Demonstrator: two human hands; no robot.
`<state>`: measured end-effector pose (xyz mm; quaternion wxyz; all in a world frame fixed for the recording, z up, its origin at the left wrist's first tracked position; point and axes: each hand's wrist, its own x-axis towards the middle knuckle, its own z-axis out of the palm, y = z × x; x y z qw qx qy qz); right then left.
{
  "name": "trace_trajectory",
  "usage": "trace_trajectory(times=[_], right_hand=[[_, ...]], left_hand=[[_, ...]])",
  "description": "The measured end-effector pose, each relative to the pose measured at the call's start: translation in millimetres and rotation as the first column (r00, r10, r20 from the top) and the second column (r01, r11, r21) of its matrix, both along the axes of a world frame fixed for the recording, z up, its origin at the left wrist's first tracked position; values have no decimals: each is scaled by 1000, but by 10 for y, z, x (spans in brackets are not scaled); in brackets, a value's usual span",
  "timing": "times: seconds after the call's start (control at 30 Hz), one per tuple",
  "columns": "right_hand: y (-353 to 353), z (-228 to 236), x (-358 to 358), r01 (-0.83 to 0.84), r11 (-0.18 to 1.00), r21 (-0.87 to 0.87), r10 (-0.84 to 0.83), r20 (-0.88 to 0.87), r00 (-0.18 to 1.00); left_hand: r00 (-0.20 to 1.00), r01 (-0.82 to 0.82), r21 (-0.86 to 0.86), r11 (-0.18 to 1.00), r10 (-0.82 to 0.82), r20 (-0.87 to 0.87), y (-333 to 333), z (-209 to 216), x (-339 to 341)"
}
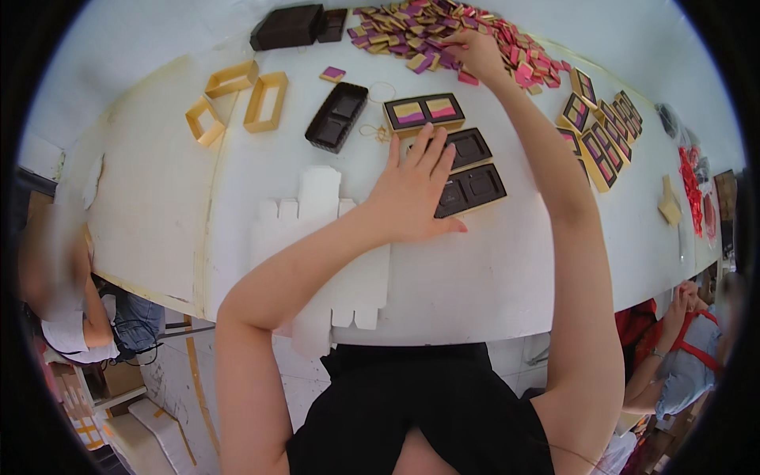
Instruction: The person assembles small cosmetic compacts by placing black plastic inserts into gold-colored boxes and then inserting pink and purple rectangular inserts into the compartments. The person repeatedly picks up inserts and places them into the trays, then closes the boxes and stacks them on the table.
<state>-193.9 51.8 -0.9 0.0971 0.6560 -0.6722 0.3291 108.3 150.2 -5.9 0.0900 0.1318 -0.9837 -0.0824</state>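
Observation:
My left hand (412, 190) lies flat with fingers spread over the left part of two gold boxes with dark two-compartment trays. The far tray (473, 146) and the near tray (484, 182) show bare compartments on their right side. Just beyond them is a similar box (423, 113) holding one gold-and-purple piece and one gold-and-pink piece. Stretched far forward, my right hand (479, 55) is at a heap of small flat gold, purple and pink wrapped pieces (396, 36). Its fingertips are pinched together; what is between them is too small to make out.
Flat white cartons (317, 261) lie left of my left forearm. A dark plastic tray (336, 117), a loose purple piece (332, 74) and gold frames (266, 103) are farther left. Filled boxes (602, 158) stand at right. Other people sit at both sides.

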Motion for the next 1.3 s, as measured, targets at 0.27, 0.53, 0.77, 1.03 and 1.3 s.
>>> trace_trajectory(times=[0.27,0.53,0.77,1.03,1.3], right_hand=[[913,90,-167,-95,987,127,16,515,857],[1955,84,768,-331,902,276,371,-105,923],[1752,397,462,-425,689,587,398,185,899],[1046,-81,279,-90,952,293,71,75,995],[1371,195,223,-187,978,91,-26,946,324]], left_hand=[[999,37,-11,999,-37,-14,-29,-2,-18],[997,63,-44,997,-64,-30,-43,-29,13],[996,77,-62,995,-81,-49,-35,-30,38],[995,82,-46,996,-85,-57,-29,-39,7],[946,248,436,865,-118,-304,-212,-54,18]])
